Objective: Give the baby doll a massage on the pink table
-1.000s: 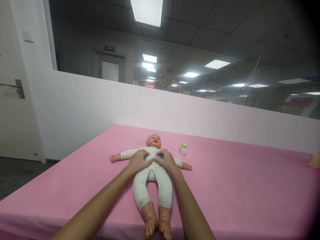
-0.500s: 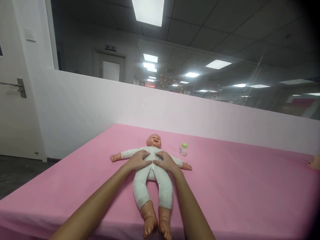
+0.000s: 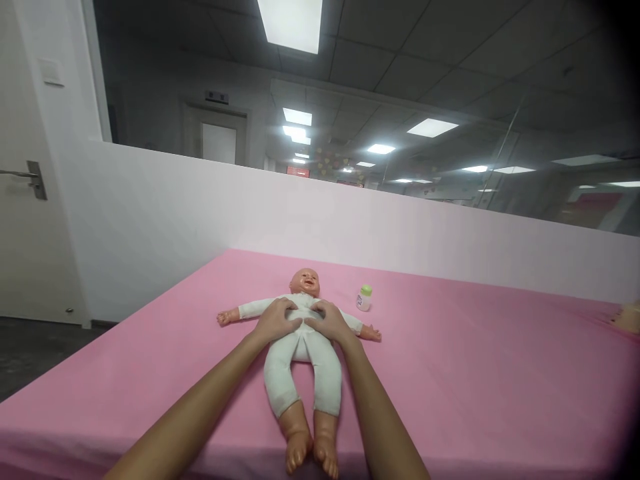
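A baby doll [image 3: 303,347] in a white cloth suit lies on its back, arms spread and bare feet towards me. My left hand [image 3: 276,321] rests on the doll's torso from the left, thumb and fingertips apart on the white cloth. From the other side my right hand [image 3: 327,320] lies on the torso the same way, its thumb pointing inward. Both hands touch the doll without closing round it; some outer fingers are hidden. Beyond the doll's right-hand arm in view stands a small clear bottle [image 3: 363,301] with a green cap.
A pink sheet [image 3: 465,373] covers the table under the doll. Part of a pale object [image 3: 627,319] shows at the right edge. Behind runs a low white wall [image 3: 350,223] with glass above it; a door [image 3: 35,260] stands at the left.
The view has shifted slightly, so the doll and bottle sit a little further left. My hands keep their place on the doll's torso.
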`<state>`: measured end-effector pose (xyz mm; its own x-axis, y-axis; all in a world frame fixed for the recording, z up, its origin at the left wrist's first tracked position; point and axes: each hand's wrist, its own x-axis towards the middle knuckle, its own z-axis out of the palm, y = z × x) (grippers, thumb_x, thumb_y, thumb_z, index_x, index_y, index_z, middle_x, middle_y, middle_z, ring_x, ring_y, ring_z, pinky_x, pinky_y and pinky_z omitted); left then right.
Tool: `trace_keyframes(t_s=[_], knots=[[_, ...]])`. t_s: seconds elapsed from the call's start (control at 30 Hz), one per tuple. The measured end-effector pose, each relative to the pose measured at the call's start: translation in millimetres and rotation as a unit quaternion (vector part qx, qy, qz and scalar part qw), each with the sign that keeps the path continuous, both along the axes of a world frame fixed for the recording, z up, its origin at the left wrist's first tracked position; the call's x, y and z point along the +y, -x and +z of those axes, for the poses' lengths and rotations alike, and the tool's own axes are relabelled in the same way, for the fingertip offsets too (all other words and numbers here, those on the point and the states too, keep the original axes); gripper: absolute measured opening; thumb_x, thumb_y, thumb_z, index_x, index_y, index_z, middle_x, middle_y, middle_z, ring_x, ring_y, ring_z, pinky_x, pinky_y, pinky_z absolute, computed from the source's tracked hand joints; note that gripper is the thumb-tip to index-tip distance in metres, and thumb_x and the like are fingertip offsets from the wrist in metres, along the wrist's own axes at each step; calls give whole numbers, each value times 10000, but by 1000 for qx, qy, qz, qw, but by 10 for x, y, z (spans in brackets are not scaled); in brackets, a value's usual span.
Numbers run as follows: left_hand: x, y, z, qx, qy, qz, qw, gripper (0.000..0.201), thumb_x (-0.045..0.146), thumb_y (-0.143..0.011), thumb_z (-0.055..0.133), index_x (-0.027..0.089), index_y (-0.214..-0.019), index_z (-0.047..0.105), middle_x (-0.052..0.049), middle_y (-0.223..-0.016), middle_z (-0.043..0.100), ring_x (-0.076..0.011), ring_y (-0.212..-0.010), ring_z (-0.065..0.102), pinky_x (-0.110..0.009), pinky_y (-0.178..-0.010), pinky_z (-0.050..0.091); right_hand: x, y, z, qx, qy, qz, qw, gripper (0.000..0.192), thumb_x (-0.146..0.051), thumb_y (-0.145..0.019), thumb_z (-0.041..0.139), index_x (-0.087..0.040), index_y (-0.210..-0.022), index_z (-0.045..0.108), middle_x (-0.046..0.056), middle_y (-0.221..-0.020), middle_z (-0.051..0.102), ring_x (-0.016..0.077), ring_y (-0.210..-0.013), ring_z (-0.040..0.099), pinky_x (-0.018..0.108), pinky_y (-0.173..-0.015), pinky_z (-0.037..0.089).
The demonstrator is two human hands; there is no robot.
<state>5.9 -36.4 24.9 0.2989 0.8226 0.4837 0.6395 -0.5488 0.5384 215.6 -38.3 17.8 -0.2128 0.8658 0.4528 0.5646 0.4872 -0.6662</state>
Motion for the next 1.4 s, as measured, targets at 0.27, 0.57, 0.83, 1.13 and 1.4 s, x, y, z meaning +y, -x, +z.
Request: trace_keyframes(t_s=[0.27, 0.57, 0.83, 1.13, 1.4], knots=[[-113, 58, 73, 2, 48, -26, 999, 493, 528, -799, 677, 238, -1195, 720, -118, -1261, 691, -342, -1174, 632, -419, -1031, 475, 0, -38, -31, 24, 8, 28, 999, 506, -380, -771, 767, -229, -1244, 670, 85, -1332, 646, 273, -1241, 596, 444, -1084, 461], [-26, 24, 64, 12, 23, -7, 1000, 280, 392, -763, 675, 188, -954, 651, -79, -1003, 695, -297, -978, 647, -393, -849, 505, 81, -33, -81, -4, 6, 19, 1000, 314, -364, -762, 749, -211, -1030, 690, 50, -1073, 702, 268, -1032, 638, 418, -932, 504], [-36, 1, -3, -6, -7, -1, 1000, 417, 437, -810, 698, 171, -1131, 704, -107, -1135, 654, -314, -1164, 581, -434, -1028, 458, 87, -24, -145, -18, -23, -16, 999, 499, -433, -784, 753, -262, -1241, 649, 64, -1282, 608, 279, -1249, 520, 448, -1095, 411], [3, 3, -28, 4, 0, -15, 1000, 391, 423, -829, 671, 158, -1107, 742, -129, -1214, 663, -328, -1154, 621, -452, -1034, 461, 76, -27, -118, -17, -13, -1, 1000, 451, -430, -818, 725, -232, -1222, 698, 66, -1289, 676, 294, -1242, 543, 454, -1089, 404], [18, -28, -51, -1, -26, 8, 1000, 246, 391, -801, 678, 180, -927, 670, -90, -991, 676, -301, -1015, 623, -397, -891, 485, 92, 3, -102, -12, -29, -7, 999, 227, -326, -797, 731, -215, -992, 765, 52, -1066, 731, 272, -1080, 608, 416, -1013, 436]])
